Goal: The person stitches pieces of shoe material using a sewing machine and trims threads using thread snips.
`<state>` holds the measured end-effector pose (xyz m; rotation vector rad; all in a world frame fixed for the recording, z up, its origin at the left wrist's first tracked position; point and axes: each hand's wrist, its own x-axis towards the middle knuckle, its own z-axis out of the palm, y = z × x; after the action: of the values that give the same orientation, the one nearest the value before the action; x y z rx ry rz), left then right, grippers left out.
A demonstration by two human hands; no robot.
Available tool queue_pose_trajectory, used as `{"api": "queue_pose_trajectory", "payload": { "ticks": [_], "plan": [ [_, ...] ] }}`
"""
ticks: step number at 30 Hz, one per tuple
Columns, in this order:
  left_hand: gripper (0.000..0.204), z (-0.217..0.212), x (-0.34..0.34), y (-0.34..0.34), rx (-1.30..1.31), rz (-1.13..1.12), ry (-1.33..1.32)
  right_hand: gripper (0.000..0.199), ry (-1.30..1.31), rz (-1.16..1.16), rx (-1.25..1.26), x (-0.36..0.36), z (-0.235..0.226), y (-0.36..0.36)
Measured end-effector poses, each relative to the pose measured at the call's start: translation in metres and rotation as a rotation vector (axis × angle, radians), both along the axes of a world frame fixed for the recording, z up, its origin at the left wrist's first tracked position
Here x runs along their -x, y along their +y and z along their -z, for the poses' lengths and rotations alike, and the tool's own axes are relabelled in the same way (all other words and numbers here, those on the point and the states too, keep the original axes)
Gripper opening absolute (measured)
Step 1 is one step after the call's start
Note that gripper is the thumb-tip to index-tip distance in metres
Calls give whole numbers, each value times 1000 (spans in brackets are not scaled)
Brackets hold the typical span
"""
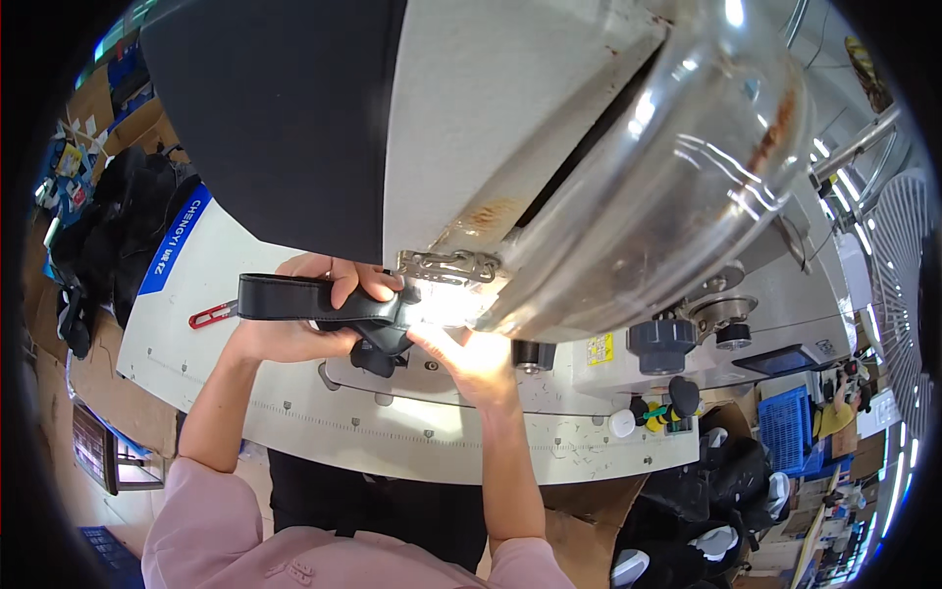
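My left hand [292,341] is closed round a black leather strap-like piece [294,297] with a stitched edge. Its fingers come over the top and the thumb lies below. My right hand [478,365] bends in at the piece's right end, fingertips pressed against it under the bright lamp of a sewing machine [461,187]. Glare and the machine head hide the needle and whatever the right fingertips grip. A red utility knife [212,315] rests on the white table just left of the strap.
The white table [324,422] has a ruler scale along its curved front edge. On its right stand a white round lid [621,423] and black knobs [661,346]. Black goods [118,226] are heaped at left, and boxed ones [716,481] at lower right. A fan [898,265] stands far right.
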<state>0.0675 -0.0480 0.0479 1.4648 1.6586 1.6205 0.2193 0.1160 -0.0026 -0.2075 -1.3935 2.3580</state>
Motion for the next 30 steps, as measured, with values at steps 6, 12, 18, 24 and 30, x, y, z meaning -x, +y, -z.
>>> {"api": "queue_pose_trajectory", "payload": {
  "ticks": [6, 12, 18, 24, 30],
  "plan": [
    [36, -6, 1, -1, 41, 51, -22, 36, 1, 150, -510, 4, -10, -3],
    [33, -12, 2, 1, 15, 3, -72, 36, 17, 161, -592, 4, -8, -4],
    [32, -16, 2, 1, 6, -39, 23, 36, 38, 205, -545, 7, 9, 0],
    [33, -10, 1, 2, -22, -82, 63, 33, -47, 234, -794, 9, 26, 8],
    [32, 1, 2, 9, -99, -61, 36, 24, 15, 148, -199, 10, 18, 10]
  ]
}}
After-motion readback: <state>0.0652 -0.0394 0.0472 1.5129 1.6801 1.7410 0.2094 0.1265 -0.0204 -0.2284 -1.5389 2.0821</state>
